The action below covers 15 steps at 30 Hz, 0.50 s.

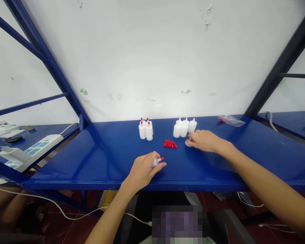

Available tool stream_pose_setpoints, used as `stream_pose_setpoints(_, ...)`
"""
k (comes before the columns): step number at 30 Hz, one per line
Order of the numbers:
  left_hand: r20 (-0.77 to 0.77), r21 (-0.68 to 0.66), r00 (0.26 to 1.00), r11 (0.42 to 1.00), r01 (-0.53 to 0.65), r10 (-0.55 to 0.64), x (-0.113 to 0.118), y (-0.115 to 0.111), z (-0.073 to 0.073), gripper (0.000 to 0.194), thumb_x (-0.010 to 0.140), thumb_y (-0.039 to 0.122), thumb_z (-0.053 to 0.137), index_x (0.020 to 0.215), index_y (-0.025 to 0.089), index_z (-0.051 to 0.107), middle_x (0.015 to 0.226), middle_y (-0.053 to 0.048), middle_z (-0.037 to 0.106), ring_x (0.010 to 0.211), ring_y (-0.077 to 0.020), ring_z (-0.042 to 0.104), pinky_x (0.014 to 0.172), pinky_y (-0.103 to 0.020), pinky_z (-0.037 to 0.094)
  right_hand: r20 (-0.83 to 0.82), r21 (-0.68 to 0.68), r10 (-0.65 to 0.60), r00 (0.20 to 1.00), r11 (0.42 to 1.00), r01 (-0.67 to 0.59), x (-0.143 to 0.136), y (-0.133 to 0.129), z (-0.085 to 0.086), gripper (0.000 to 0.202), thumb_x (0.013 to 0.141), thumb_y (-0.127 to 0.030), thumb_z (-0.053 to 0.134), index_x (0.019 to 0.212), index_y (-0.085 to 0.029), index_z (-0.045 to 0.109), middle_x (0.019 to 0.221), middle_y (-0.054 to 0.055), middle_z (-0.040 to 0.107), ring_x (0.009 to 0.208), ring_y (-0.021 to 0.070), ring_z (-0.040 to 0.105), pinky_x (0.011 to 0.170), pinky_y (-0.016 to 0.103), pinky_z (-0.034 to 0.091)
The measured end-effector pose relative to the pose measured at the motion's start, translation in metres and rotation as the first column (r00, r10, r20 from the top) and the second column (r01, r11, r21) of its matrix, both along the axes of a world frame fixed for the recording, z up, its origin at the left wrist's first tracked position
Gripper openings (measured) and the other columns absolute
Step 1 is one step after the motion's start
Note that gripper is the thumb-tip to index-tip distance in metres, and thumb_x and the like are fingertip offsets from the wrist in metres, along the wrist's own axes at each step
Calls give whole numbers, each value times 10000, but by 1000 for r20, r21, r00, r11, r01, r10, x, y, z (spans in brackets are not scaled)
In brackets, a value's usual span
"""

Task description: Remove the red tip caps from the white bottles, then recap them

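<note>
Ideally, the left hand [144,167], closed round a red-capped bottle [155,162] above the tabletop [109,152], should squeeze lightly — and the right hand [203,140], at a white piece [187,143], grip unclear, avoid nudging nearby bottles [184,129].

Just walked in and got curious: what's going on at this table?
A person's left hand holds a white bottle topped with a red cap. The right hand touches a pale item, partly hidden, near some uncapped white bottles. Red-capped bottles stand in another group on the blue table, and a pile of loose red caps lies between the two groups, nearer the person.
</note>
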<state>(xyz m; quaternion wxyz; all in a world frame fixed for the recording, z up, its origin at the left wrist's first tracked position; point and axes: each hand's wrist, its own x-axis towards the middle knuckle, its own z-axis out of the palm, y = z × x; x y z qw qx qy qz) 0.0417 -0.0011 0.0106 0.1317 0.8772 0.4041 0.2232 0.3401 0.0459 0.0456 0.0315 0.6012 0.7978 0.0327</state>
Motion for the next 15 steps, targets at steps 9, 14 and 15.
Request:
stream_pose_setpoints(9, 26, 28, 1000, 1000, -3, 3, -1, 0, -2, 229, 978, 445, 478, 1037, 229, 525, 949, 6, 660, 836, -185, 618, 701, -286, 391, -85, -29, -193, 978, 981, 191, 33, 27, -14, 376, 997, -435, 351, 967, -183, 628, 969, 137, 695, 817, 259, 661, 637, 314, 384)
stream_pose_setpoints(14, 32, 43, 999, 999, -4, 2, -1, -1, -2, 167, 982, 342, 454, 1085, 234, 530, 1011, -4, 656, 868, -188, 619, 722, -297, 417, -63, 94, -219, 974, 970, 224, 29, 22, -7, 376, 1000, -389, 321, 972, -173, 628, 972, 150, 693, 826, 275, 659, 618, 312, 348)
stream_pose_setpoints(15, 41, 39, 999, 999, -1, -1, -1, 0, -3, 175, 984, 344, 456, 1099, 237, 532, 1029, -5, 658, 887, -190, 622, 742, -300, 425, -61, 117, -223, 973, 966, 229, 26, 18, -4, 374, 995, -383, 330, 936, -170, 632, 946, 149, 694, 807, 272, 656, 612, 309, 339)
